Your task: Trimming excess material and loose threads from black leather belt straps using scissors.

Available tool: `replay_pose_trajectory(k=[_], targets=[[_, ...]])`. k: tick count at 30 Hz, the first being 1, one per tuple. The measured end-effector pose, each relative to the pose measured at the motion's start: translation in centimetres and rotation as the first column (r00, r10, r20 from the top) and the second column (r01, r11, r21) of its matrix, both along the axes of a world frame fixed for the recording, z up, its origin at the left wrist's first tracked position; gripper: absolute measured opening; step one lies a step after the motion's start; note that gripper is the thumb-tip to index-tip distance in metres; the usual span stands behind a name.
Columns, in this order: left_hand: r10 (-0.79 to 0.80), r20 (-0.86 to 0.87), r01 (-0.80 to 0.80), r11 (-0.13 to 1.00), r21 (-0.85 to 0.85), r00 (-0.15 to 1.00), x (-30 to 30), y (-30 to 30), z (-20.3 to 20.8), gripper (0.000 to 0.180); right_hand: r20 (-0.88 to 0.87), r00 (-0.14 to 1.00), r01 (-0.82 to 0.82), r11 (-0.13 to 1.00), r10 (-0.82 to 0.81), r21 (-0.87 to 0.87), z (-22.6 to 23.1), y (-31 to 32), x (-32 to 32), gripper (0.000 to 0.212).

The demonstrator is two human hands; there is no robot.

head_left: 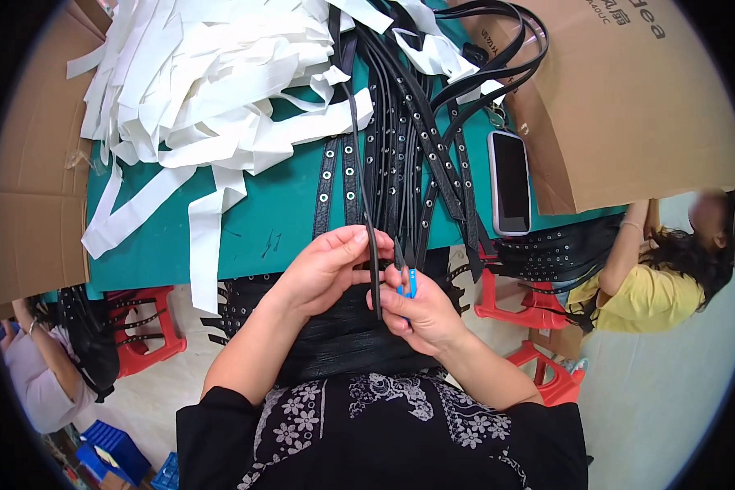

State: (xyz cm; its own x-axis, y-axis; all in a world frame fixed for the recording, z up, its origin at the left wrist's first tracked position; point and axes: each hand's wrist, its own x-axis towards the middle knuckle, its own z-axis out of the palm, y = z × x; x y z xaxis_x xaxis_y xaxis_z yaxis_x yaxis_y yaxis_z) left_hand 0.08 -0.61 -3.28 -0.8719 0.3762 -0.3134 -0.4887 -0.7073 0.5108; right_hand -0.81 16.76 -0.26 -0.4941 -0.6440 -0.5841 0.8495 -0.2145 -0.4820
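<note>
My left hand (322,265) pinches a narrow black strap (373,273) between thumb and fingers just past the table's near edge. The strap runs up over the table and hangs down between my hands. My right hand (425,314) is closed round small blue-handled snips (411,282), whose blades point away from me beside the strap. The right fingers are close to the strap; whether they also grip it I cannot tell. Beyond my hands lies a bundle of black straps with metal eyelets (396,122). Black material (327,347) with eyelet straps covers my lap.
White fabric strips (212,82) are heaped on the green table (294,237), some hanging over its edge. A phone (510,184) lies right of the straps. Cardboard boxes (629,106) flank the table. Red stools (151,331) and co-workers (649,290) are at both sides.
</note>
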Motion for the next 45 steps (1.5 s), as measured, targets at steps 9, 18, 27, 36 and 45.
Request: replay_pose_trajectory(k=[9,18,27,36,45], targets=[[0.055,-0.063,-0.052,0.998,0.04,0.997,0.0,0.0,-0.8,0.029,-0.081,0.997,0.024,0.999,-0.021,0.036,1.2,-0.9,0.0,0.025],[0.216,0.138,-0.22,0.975,0.014,0.967,-2.9,-2.1,2.0,0.039,-0.351,0.936,0.049,0.97,0.039,0.24,0.6,-0.9,1.5,0.03],[-0.294,-0.109,0.183,0.802,-0.568,0.95,0.7,-3.2,5.0,0.026,-0.229,0.962,0.106,0.975,-0.151,-0.197,0.5,-4.5,-7.7,0.008],[-0.93,0.276,0.878,0.092,-0.47,0.245,22.5,-12.9,-4.1,0.024,-0.271,0.885,0.33,0.921,-0.378,-0.208,2.3,-2.5,-14.2,0.01],[-0.514,0.202,0.552,0.759,-0.345,0.833,15.5,-10.3,-0.9,0.027,-0.474,0.801,0.319,0.931,-0.366,-0.179,2.5,2.5,-7.2,0.014]])
